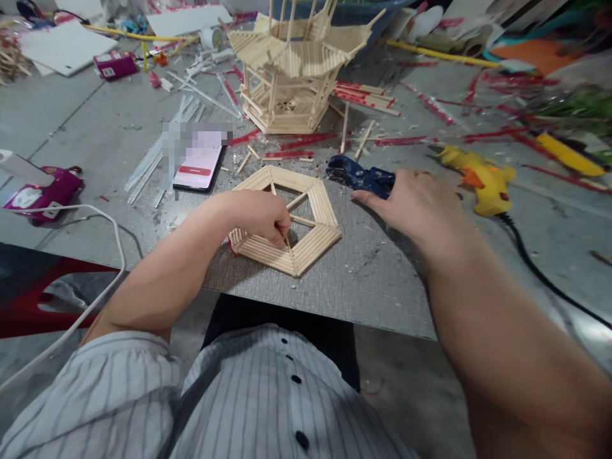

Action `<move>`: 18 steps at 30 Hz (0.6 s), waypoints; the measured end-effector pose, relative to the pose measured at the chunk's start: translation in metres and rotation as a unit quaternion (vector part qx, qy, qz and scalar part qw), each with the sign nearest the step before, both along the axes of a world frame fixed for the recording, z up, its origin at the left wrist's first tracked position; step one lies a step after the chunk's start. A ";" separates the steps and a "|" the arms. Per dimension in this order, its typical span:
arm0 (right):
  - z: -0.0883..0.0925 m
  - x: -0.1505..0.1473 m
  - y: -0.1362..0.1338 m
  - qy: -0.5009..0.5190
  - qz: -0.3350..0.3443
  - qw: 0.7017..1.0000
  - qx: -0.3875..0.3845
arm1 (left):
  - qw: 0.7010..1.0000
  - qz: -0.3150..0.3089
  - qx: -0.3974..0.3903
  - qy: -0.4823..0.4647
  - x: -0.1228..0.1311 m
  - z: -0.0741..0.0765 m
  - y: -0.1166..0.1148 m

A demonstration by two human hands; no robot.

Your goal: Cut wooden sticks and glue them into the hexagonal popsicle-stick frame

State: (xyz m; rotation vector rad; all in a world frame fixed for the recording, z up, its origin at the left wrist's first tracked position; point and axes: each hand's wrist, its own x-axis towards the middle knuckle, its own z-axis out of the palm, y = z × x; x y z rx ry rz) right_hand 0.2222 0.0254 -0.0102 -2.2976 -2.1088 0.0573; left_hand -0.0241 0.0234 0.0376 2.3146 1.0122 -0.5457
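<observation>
A flat hexagonal frame of thin wooden sticks (pixel 318 252) lies near the table's front edge, with stick spokes across its open middle. My left hand (pixel 262 213) reaches over it, closed in a pinch on a thin wooden stick (pixel 289 243) at the near spoke; the fingers partly hide the stick. On the right, my right hand (pixel 414 201) is around the handles of dark blue cutting pliers (pixel 351 172), whose head points left, close to the table. My thumb lies along the near side and the other fingers are mostly hidden.
Behind stands a pagoda-like stick model (pixel 291 83). A phone (pixel 198 169) lies left of it, by clear glue sticks (pixel 150 153). A yellow glue gun (pixel 482 178) with a black cord is at right. Purple devices (pixel 52 191), red strips and scraps lie around.
</observation>
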 end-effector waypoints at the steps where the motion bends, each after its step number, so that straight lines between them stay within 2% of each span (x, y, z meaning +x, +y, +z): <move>1: 0.000 0.000 0.000 -0.001 0.000 1.000 0.000 | 1.000 -0.001 0.000 -0.002 0.000 -0.001 0.000; 9: 0.002 -0.001 -0.003 0.012 0.001 1.000 0.009 | 0.999 -0.009 -0.022 -0.022 -0.001 -0.002 0.003; 18: 0.004 -0.002 -0.003 0.009 0.001 1.000 0.005 | 1.000 -0.011 -0.015 0.006 0.002 0.002 0.002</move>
